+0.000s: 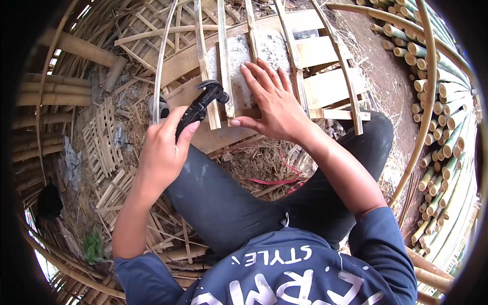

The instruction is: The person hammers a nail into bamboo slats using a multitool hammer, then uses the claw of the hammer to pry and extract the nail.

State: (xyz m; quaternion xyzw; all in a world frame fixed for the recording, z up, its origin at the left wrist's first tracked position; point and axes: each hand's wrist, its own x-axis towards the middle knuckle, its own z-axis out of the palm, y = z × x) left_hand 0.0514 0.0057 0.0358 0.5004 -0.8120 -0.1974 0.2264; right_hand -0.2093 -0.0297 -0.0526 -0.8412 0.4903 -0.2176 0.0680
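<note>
At eleven o'clock, my left hand (165, 147) grips a black claw hammer (195, 109). At twelve, my right hand (277, 109) spreads over a pale slab (239, 56) crossed by bamboo strips (223, 61). Cut poles (442, 122) lie stacked at two.

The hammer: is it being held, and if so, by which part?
The left hand holds the hammer by its handle; the black head is uncovered.

Head-worn view, angled forward and down
</note>
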